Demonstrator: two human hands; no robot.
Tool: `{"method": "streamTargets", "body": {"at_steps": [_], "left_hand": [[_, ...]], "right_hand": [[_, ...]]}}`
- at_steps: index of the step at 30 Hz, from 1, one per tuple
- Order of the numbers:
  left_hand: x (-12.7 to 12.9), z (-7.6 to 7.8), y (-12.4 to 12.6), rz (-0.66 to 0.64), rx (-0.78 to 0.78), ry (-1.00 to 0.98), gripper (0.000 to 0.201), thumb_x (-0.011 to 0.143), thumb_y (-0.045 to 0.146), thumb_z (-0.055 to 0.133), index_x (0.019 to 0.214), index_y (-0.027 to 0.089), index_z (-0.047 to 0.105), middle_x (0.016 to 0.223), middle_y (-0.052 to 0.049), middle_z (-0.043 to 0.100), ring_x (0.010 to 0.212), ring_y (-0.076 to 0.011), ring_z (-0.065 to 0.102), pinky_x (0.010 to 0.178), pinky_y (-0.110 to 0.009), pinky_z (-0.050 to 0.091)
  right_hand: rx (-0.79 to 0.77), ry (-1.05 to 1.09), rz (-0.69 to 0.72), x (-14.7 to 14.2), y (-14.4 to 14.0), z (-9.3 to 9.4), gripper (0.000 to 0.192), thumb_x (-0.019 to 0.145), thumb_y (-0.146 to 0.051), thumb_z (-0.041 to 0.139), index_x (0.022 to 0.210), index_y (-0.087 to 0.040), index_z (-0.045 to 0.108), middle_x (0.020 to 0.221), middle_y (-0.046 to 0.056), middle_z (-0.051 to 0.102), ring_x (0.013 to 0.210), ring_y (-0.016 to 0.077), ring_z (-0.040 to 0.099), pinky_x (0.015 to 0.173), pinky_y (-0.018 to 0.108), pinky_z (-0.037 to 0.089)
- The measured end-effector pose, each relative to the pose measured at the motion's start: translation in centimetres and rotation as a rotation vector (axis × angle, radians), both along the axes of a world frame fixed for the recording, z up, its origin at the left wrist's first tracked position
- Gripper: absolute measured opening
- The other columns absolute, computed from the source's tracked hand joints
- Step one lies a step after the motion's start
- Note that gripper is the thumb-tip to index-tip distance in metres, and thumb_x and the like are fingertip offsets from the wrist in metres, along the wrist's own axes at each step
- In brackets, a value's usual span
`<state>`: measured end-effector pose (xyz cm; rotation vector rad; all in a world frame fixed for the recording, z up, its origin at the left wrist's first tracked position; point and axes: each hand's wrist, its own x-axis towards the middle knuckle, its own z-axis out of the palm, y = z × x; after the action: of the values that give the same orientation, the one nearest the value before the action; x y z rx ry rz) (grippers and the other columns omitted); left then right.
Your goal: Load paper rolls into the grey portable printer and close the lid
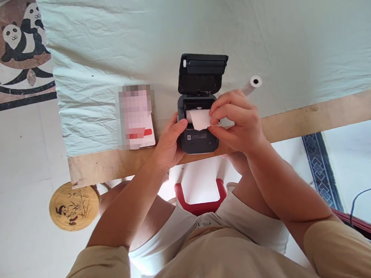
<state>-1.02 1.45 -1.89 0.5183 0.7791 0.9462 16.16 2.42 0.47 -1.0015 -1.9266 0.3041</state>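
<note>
A small dark label printer (200,144) sits at the table's near edge, its lid (201,74) raised and tilted back. My left hand (172,140) grips the printer's left side, the thumb resting on its rim. White paper (200,119) with a ragged edge sticks out of the printer's open compartment. The fingers of my right hand (237,120) pinch the right side of this paper. How much of the paper lies inside the compartment is hidden. A white paper roll (255,82) with a dark core lies on the cloth just beyond my right hand.
A phone (147,137), partly blurred, lies left of the printer on the pale green cloth (134,41). The wooden table edge (292,114) runs along the front. A round wooden stool (74,206) stands at lower left.
</note>
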Motion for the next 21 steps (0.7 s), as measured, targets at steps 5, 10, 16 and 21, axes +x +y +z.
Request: {"method": "streamTargets", "body": {"at_steps": [5,10,16,21], "left_hand": [[0.0,0.0,0.1,0.025,0.003,-0.003,0.033,0.071,0.035,0.074,0.099,0.023,0.06,0.085,0.001,0.068,0.074,-0.0123,0.067,0.065,-0.021,0.056],[-0.1,-0.4,-0.1,0.01,0.035,0.037,0.042,0.068,0.024,0.078,0.105,0.021,0.058,0.089,0.0,0.066,0.075,-0.011,0.066,0.067,-0.02,0.058],[-0.5,-1.0,0.0,-0.043,0.058,0.096,0.054,0.064,0.026,0.081,0.112,0.023,0.056,0.099,-0.002,0.067,0.085,-0.0173,0.068,0.073,-0.028,0.061],[-0.6,-1.1,-0.1,-0.019,0.062,0.097,0.049,0.065,0.026,0.08,0.109,0.024,0.058,0.091,0.0,0.066,0.076,-0.0134,0.067,0.068,-0.025,0.061]], "right_hand": [[0.028,-0.018,0.127,-0.6,-0.6,0.0,0.011,0.071,-0.014,0.062,0.068,-0.022,0.055,0.08,-0.002,0.063,0.079,0.0119,0.055,0.076,0.033,0.045],[-0.038,0.159,0.075,0.1,-0.5,-0.8,0.015,0.074,-0.031,0.066,0.074,-0.021,0.055,0.083,0.001,0.057,0.084,0.0123,0.055,0.078,0.032,0.048],[-0.377,0.462,0.01,0.2,1.4,-1.0,0.055,0.083,-0.046,0.053,0.132,-0.032,0.032,0.139,0.002,0.041,0.128,0.0155,0.047,0.101,0.035,0.049],[-0.557,0.677,0.149,-0.4,1.2,-0.8,0.04,0.09,-0.053,0.035,0.122,-0.03,0.043,0.129,0.0,0.053,0.125,0.0145,0.051,0.109,0.037,0.046]]}}
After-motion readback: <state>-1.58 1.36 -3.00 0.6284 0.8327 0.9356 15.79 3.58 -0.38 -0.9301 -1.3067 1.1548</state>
